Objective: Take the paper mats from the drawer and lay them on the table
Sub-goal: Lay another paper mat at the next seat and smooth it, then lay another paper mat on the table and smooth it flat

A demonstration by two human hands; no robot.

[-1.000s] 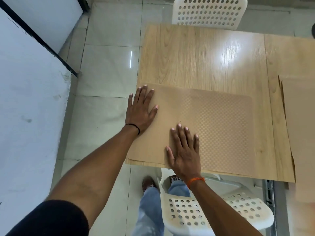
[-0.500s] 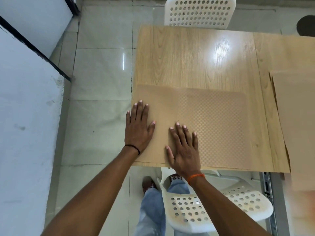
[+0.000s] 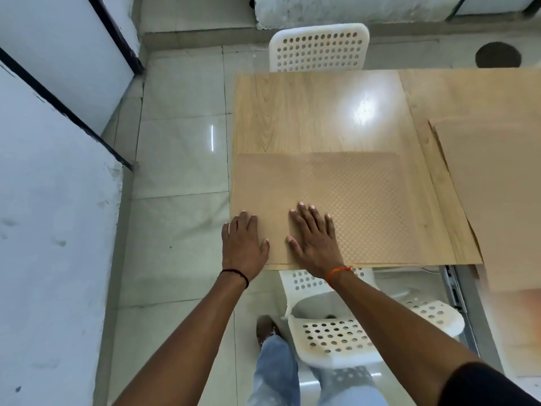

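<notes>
Paper mat (image 3: 336, 200) lies flat on the near left part of the wooden table (image 3: 307, 112), its edges lined up with the table's corner, probably so it sits square at the seat. Both hands rest on its near edge, fingers straight and spread: the left hand (image 3: 243, 244) at the corner, the right hand (image 3: 314, 240) just beside it, pressing rather than gripping.
</notes>
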